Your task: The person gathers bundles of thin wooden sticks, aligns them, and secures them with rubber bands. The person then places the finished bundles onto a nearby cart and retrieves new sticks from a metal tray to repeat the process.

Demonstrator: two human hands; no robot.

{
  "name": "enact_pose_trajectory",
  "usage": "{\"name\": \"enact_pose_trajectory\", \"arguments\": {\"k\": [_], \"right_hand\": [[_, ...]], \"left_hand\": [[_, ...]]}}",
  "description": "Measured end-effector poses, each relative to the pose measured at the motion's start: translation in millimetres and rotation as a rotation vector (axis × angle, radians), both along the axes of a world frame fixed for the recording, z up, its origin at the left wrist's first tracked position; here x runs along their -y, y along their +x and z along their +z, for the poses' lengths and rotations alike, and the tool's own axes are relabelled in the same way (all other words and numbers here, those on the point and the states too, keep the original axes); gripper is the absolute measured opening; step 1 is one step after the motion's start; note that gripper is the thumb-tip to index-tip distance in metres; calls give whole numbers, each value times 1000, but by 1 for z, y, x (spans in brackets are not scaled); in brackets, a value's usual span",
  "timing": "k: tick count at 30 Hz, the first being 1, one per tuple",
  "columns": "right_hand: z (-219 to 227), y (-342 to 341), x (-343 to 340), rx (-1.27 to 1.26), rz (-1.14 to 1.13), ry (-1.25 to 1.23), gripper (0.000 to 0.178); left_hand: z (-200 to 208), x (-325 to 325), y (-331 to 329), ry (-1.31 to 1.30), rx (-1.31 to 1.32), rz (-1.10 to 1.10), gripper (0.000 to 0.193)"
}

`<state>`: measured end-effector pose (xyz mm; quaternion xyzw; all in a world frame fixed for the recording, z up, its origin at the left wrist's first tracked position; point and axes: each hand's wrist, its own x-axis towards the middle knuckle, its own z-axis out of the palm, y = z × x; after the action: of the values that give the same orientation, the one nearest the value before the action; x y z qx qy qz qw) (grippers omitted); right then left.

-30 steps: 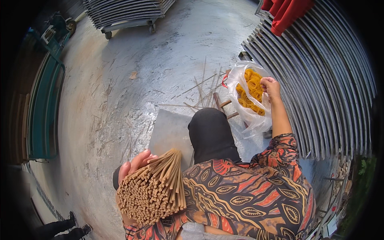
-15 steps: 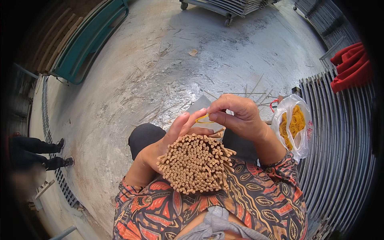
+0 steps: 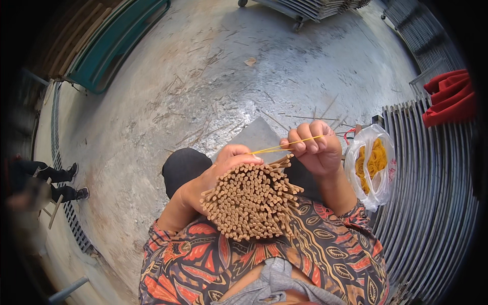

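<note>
A thick bundle of thin brown sticks stands in my lap, cut ends facing up. My left hand is wrapped against the bundle's far left side, with its thumb along the top edge. From there a yellow rubber band stretches out to the right. My right hand, fingers curled, grips the band's other end and pulls it taut beside the bundle. How the band loops at my left fingers is partly hidden. Some sticks at the far right edge lean out of line.
To my right a white plastic bag holds many yellow rubber bands, beside stacked metal racks with a red cloth on top. Loose sticks litter the concrete floor. A person's legs show at the left.
My right hand has moved right, away from my left fingers, stretching the rubber band. The left fingers have come down from being raised and now fold against the bundle.
</note>
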<state>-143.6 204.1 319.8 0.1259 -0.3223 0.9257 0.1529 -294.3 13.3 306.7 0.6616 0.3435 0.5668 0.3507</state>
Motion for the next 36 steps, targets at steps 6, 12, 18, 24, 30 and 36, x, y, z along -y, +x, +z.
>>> {"name": "enact_pose_trajectory", "arguments": {"k": [6,12,18,24,30,36], "right_hand": [[-7,-4,15,-109,283,-558,54],[15,11,29,-15,-13,-100,133],[62,30,36,-159,-317,1227,128],[116,0,57,-367,-319,1822,65],[121,-19,79,-551,-275,1933,37],[133,-31,55,-632,-112,2072,25]], "left_hand": [[-3,5,2,-68,-50,110,100],[-4,10,5,-72,-113,227,97],[6,8,9,7,-213,336,98],[0,7,17,152,-368,479,89],[-15,0,35,-99,343,413,61],[2,-15,39,-132,749,85,46]]}}
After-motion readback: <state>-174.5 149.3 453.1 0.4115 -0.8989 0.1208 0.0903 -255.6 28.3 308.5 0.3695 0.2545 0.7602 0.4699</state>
